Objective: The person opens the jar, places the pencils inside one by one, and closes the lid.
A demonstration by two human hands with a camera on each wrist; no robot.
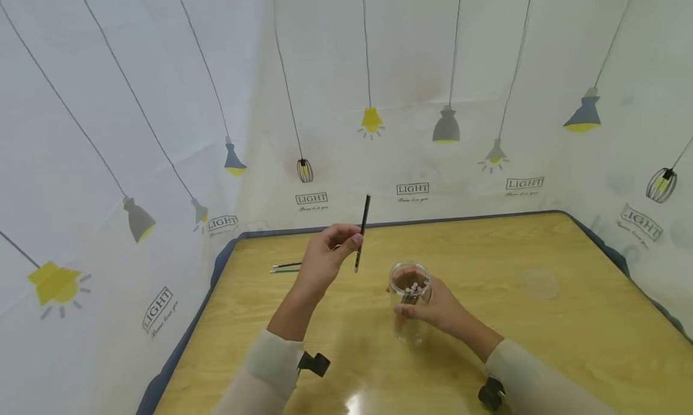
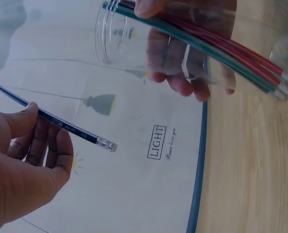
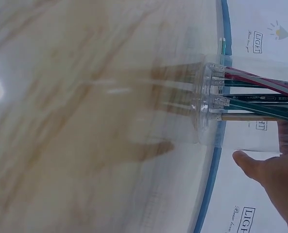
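Observation:
My left hand [image 1: 330,255] pinches a dark pencil [image 2: 68,125] between thumb and fingers. Its silver ferrule and pale eraser point down in the head view, and its other end rises above the hand. To the right, my right hand [image 1: 441,307] grips a clear jar [image 1: 409,331] around its side, with the open mouth upward. Inside the jar are several pencils [image 2: 226,51], red, green and dark, their eraser ends at its base in both wrist views. Whether the jar's base touches the table cannot be told. The held pencil is apart from the jar.
Two pencils [image 1: 285,270] lie on the wooden table [image 1: 465,246], partly behind my left hand. A clear round disc, perhaps a lid [image 1: 538,282], lies at the right. A lamp-printed white sheet [image 1: 335,72] stands around the table's back and sides.

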